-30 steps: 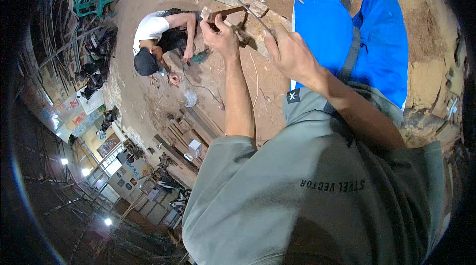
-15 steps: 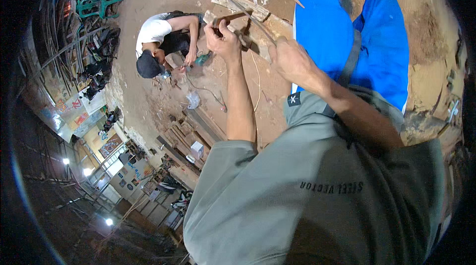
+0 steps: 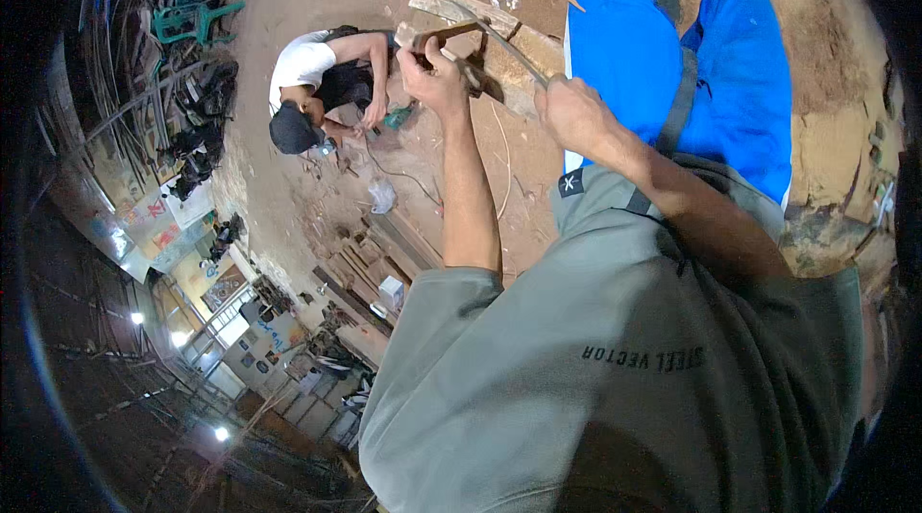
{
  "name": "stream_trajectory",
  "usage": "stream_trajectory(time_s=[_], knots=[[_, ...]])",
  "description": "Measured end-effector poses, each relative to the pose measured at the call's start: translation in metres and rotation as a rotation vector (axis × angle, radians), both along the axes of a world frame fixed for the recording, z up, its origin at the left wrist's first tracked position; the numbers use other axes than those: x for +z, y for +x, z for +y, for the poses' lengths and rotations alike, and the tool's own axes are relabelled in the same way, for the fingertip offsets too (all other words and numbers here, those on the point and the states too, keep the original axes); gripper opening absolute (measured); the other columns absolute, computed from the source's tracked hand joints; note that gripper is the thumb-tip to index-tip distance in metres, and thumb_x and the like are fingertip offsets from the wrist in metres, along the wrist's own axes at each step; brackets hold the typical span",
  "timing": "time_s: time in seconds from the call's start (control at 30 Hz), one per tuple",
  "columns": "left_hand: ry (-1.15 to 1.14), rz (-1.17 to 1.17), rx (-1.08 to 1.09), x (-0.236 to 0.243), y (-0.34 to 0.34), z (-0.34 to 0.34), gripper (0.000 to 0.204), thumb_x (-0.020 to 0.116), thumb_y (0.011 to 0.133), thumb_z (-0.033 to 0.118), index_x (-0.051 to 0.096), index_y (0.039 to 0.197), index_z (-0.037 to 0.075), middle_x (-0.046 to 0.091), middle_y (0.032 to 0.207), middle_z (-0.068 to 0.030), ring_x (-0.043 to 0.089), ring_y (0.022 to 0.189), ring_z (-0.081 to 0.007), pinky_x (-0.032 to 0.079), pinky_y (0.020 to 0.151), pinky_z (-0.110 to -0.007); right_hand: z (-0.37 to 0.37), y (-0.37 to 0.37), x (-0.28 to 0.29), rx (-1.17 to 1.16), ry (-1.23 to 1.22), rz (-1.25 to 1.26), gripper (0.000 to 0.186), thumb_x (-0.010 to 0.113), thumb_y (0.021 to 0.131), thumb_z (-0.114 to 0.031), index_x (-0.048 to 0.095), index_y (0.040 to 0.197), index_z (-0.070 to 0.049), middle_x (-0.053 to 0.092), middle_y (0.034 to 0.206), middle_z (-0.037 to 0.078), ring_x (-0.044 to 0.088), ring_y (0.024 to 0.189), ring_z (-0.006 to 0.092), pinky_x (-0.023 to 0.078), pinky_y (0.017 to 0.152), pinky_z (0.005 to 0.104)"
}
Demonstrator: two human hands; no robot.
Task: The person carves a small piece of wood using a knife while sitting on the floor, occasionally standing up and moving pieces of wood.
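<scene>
My left hand (image 3: 437, 83) is closed around a small piece of wood (image 3: 407, 35), its pale end showing past my fingers; the rest of its shape is partly hidden. In my closed right hand (image 3: 574, 114) is the near end of a long, narrow grey metal tool (image 3: 509, 47), slanting away to the upper left. Its handle is covered by my fingers, and I cannot tell if it is a file or a blade. Beneath the tool lies a rough pale wooden plank (image 3: 538, 54), between my left hand and my blue-trousered leg (image 3: 619, 42).
At the left a co-worker (image 3: 322, 81) in a white top bends over a green power tool (image 3: 396, 117). A cable (image 3: 403, 173) and plastic bag (image 3: 382, 196) lie nearby. Timber strips (image 3: 365, 268), a white box (image 3: 391, 293) and a green chair (image 3: 192, 21) stand farther off.
My right hand has drawn slightly right and toward me, and the metal tool has slid back with it across the wood. My left hand keeps its hold, nearly still.
</scene>
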State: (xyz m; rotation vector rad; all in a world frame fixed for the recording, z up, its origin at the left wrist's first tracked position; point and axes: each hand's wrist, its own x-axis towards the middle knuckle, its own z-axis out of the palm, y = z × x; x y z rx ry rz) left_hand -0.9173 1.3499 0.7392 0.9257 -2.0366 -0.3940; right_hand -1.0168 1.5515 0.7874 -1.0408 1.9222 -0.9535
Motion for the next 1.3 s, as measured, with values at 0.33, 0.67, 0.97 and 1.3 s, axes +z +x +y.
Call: stream_trajectory(time_s=[0.33, 0.67, 0.97, 1.3], knots=[[0.047, 0.018, 0.0, 0.008, -0.012, 0.012, 0.015, 0.069, 0.089, 0.007, 0.059, 0.093, -0.004, 0.063, 0.081, -0.018, 0.061, 0.072, -0.0354, 0.049, 0.066, -0.041, 0.008, -0.003, 0.001, -0.015, 0.152, -0.066, 0.038, 0.052, 0.1, -0.023, 0.059, 0.091, 0.013, 0.061, 0.074, 0.038, 0.065, 0.077, 0.0528, 0.052, 0.065, 0.0572], [-0.011, -0.016, 0.05, 0.004, -0.001, -0.005, 0.016, 0.068, 0.09, 0.001, 0.065, 0.105, -0.005, 0.068, 0.09, -0.0133, 0.066, 0.08, -0.0213, 0.053, 0.077, -0.032, 0.03, -0.021, 0.067, 0.002, -0.163, -0.372, 0.036, 0.054, 0.096, -0.009, 0.049, 0.127, 0.007, 0.06, 0.096, 0.033, 0.061, 0.093, 0.05, 0.048, 0.074, 0.0484], [-0.075, 0.024, -0.008, 0.0, -0.014, -0.022, 0.016, 0.07, 0.089, 0.004, 0.064, 0.102, -0.004, 0.066, 0.091, -0.0188, 0.066, 0.081, -0.0355, 0.052, 0.071, -0.041, 0.018, -0.018, 0.058, -0.187, -0.198, -0.133, 0.044, 0.059, 0.097, -0.015, 0.049, 0.132, 0.009, 0.065, 0.092, 0.031, 0.066, 0.088, 0.0469, 0.052, 0.076, 0.0517], [0.017, -0.021, 0.052, 0.006, -0.004, -0.02, 0.013, 0.069, 0.089, 0.003, 0.066, 0.101, -0.002, 0.071, 0.085, -0.0134, 0.069, 0.074, -0.0213, 0.054, 0.068, -0.032, 0.017, -0.004, 0.017, -0.136, 0.005, -0.13, 0.029, 0.062, 0.096, -0.015, 0.058, 0.118, 0.003, 0.066, 0.081, 0.029, 0.065, 0.077, 0.0498, 0.053, 0.067, 0.0539]])
